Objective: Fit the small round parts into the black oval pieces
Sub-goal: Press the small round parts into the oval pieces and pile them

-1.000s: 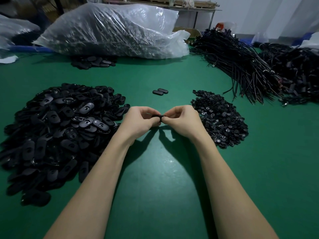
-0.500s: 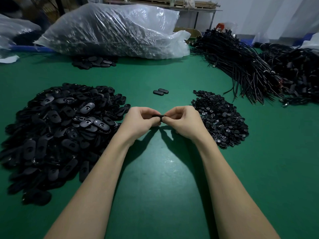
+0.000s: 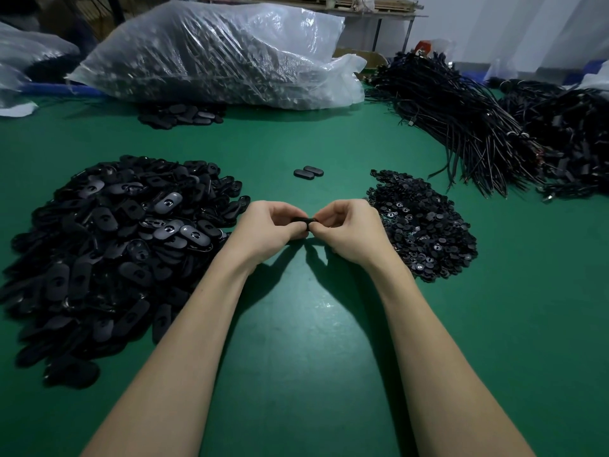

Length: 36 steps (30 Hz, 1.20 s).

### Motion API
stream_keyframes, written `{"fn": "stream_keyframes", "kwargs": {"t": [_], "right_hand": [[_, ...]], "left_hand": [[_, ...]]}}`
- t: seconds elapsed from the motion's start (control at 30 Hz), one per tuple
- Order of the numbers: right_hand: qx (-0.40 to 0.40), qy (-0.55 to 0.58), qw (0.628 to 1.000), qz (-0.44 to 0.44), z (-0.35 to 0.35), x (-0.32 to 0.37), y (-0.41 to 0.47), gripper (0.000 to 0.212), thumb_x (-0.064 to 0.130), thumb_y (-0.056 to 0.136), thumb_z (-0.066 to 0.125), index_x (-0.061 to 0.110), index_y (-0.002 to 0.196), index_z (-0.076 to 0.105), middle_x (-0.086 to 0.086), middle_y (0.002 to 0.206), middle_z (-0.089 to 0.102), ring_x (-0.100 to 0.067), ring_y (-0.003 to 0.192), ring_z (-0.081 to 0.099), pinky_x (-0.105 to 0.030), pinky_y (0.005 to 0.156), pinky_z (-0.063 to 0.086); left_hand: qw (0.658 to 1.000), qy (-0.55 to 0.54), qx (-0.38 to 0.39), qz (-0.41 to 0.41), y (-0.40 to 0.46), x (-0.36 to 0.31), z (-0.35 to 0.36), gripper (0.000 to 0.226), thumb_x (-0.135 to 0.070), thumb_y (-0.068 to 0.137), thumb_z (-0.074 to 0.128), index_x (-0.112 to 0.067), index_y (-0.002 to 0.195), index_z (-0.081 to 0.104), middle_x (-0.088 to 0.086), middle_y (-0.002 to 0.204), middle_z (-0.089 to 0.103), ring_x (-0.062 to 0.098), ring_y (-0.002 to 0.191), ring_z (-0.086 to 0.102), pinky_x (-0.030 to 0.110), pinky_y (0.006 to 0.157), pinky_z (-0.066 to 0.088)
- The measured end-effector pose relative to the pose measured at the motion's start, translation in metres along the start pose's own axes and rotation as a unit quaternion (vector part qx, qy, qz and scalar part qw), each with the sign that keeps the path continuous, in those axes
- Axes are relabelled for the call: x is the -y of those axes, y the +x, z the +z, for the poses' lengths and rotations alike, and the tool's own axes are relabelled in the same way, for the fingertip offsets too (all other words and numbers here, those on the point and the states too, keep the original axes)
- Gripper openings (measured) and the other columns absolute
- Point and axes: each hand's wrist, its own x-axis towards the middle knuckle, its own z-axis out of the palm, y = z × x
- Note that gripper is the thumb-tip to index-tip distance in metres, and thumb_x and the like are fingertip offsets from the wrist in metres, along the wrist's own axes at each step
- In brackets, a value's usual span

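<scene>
Above the green surface (image 3: 296, 341), one black oval piece (image 3: 304, 221) is pinched between left hand (image 3: 270, 225) and right hand (image 3: 349, 227), each grip clenched on it (round part hidden). Oval pile (image 3: 112, 245) left, round-part pile (image 3: 421, 225) right.

Hardly anything has moved: the left hand (image 3: 268, 224) and right hand (image 3: 351, 225) have only tightened slightly round the oval piece (image 3: 304, 221) between them.

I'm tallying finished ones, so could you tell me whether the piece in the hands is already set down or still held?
Held: the black oval piece is pinched above the table between left hand and right hand.
</scene>
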Motion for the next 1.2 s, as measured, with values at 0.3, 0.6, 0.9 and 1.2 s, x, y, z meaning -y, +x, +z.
{"fn": "stream_keyframes", "kwargs": {"t": [0.3,0.6,0.9,1.2], "right_hand": [[0.028,0.03,0.999,0.013,-0.005,0.0,-0.003,0.016,0.015,0.087,0.079,0.025,0.076,0.071,0.006,0.067,0.073,-0.003,0.041,0.059,-0.014,0.048,0.044],[0.0,0.031,0.999,0.02,0.001,0.003,-0.006,0.013,0.014,0.084,0.078,0.021,0.076,0.071,0.008,0.062,0.071,-0.002,0.041,0.061,-0.012,0.047,0.045],[-0.09,-0.024,0.994,-0.063,0.01,0.003,-0.006,0.01,0.014,0.083,0.077,0.02,0.089,0.073,0.003,0.089,0.075,-0.01,0.064,0.069,-0.024,0.069,0.058],[-0.088,-0.037,0.989,-0.114,0.012,0.009,-0.004,0.005,0.01,0.083,0.08,0.015,0.085,0.079,0.001,0.08,0.077,-0.012,0.072,0.071,-0.016,0.073,0.055]], "left_hand": [[1.0,0.003,0.022,0.005,0.0,0.001,-0.004,0.014,-0.002,0.086,0.076,-0.016,0.09,0.077,0.006,0.085,0.079,0.019,0.086,0.077,0.039,0.094,0.058],[0.999,0.042,-0.003,0.008,0.0,-0.001,0.001,0.015,-0.003,0.088,0.073,-0.018,0.088,0.076,0.005,0.083,0.079,0.018,0.085,0.076,0.043,0.095,0.058],[0.995,-0.049,-0.086,-0.03,-0.002,-0.002,0.012,0.013,-0.004,0.084,0.077,-0.016,0.083,0.074,0.005,0.079,0.078,0.02,0.079,0.077,0.041,0.09,0.06],[0.993,-0.055,-0.096,-0.037,0.0,-0.01,0.009,0.013,-0.003,0.089,0.07,-0.015,0.086,0.075,0.004,0.082,0.076,0.011,0.074,0.072,0.019,0.072,0.058]]}}
